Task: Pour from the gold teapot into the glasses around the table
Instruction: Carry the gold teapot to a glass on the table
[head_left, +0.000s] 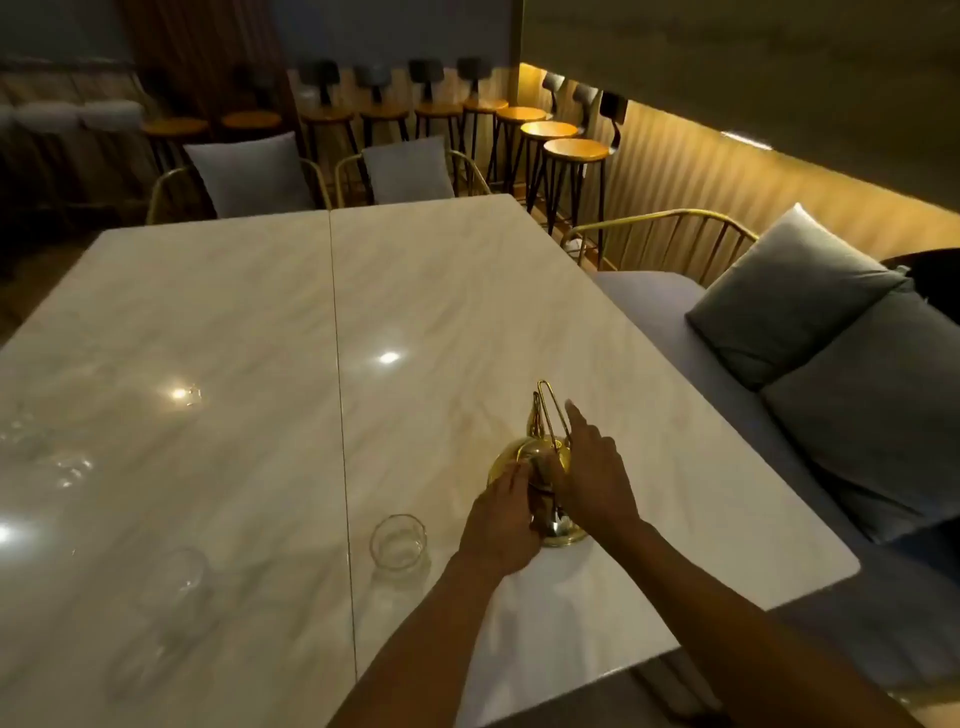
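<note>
The gold teapot (519, 460) stands on the marble table (441, 291) near its right front corner, with its thin wire handle upright. My left hand (498, 527) is closed on the pot's near left side. My right hand (595, 480) lies against the pot's right side at the foot of the handle, index finger stretched out, fingers not closed around the handle. Both hands hide the pot's lower body. A short clear glass (399, 543) with a gold rim stands just left of my left hand. Another clear glass (179, 577) is faintly visible further left.
More clear glasses (62, 465) sit dimly at the table's left edge. A grey bench seat with cushions (795, 296) runs along the right side. Two cushioned chairs (249, 174) stand at the far end, with bar stools (574, 150) behind them.
</note>
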